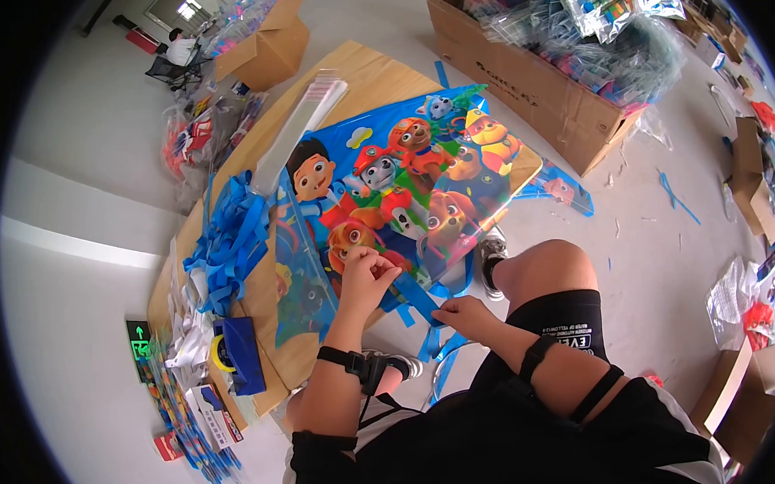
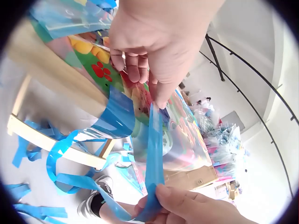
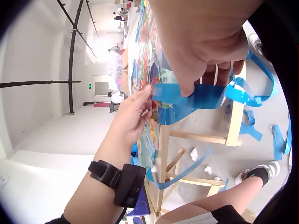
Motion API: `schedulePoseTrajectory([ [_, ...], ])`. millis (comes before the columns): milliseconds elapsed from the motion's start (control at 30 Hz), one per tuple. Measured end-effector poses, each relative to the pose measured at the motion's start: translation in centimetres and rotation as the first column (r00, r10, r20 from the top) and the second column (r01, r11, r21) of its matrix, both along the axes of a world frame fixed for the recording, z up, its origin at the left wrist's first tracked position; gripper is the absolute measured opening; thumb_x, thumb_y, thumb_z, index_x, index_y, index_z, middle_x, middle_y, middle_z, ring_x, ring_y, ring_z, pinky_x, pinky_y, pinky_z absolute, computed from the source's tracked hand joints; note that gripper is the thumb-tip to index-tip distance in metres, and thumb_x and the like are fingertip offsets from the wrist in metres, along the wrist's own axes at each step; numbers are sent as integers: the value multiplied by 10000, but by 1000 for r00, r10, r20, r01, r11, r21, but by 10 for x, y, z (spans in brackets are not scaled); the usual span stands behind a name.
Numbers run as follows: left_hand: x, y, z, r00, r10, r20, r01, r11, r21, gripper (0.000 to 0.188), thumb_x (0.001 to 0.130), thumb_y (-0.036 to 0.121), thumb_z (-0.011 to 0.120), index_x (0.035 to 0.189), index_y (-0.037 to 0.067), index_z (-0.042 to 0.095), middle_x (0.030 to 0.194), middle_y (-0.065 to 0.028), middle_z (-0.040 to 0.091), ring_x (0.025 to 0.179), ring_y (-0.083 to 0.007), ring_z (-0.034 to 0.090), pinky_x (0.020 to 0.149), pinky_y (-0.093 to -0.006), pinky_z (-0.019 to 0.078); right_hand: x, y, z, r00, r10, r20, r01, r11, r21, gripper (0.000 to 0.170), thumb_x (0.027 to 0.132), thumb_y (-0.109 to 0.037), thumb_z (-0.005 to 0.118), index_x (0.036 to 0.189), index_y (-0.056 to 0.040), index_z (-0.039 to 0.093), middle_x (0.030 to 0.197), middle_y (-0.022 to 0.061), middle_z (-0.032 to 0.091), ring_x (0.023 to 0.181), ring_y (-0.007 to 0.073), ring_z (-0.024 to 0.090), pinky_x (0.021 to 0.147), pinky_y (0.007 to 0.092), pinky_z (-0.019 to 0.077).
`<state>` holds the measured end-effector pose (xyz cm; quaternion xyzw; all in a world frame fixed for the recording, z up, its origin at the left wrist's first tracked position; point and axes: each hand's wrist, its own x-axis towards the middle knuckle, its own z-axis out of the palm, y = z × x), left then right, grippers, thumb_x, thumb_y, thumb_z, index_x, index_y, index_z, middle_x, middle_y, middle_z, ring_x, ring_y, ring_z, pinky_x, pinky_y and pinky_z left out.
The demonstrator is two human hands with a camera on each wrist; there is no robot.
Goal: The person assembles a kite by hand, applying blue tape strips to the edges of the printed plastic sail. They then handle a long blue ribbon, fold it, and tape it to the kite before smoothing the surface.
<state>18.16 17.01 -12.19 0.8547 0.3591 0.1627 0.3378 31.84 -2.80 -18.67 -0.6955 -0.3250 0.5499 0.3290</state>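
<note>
A blue strip (image 1: 416, 297) stretches between the two hands at the near edge of the table. Its upper end is pinched between thumb and fingertips of the left hand (image 1: 366, 280), over the printed cartoon sheet (image 1: 399, 178). The right hand (image 1: 468, 318) pinches the strip lower down, off the table's edge; in the left wrist view the strip (image 2: 155, 149) bends at that hand (image 2: 180, 205) and a long loose tail curls away. In the right wrist view the left hand (image 3: 133, 114) holds the end near the sheet's edge.
On the table's left lie a heap of blue strips (image 1: 232, 235), white strips (image 1: 302, 126) and a blue tape dispenser (image 1: 242, 357). A large carton (image 1: 533, 84) of wrapped goods stands beyond. More cartons (image 1: 744, 392) are at right, and cut blue strips (image 1: 679, 198) lie on the floor.
</note>
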Motion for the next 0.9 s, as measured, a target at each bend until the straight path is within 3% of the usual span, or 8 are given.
schedulePoseTrajectory([
  [767,4,4,-15,990,76,-121,-80,996,-29,219,777,282,865,820,93,763,1055,-20,541,787,-159,639,784,-344,541,6,-2,16,999,-24,-37,21,998,-62,398,920,-427,695,1049,-58,764,907,121,738,815,226,685,751,359,522],
  [900,4,3,-13,992,66,-109,-70,997,-29,202,785,239,855,839,68,763,1059,-30,515,861,-163,601,778,-326,520,6,-3,18,999,-31,-32,30,999,-32,391,920,-418,698,1050,-56,764,915,123,739,819,229,686,756,360,522],
])
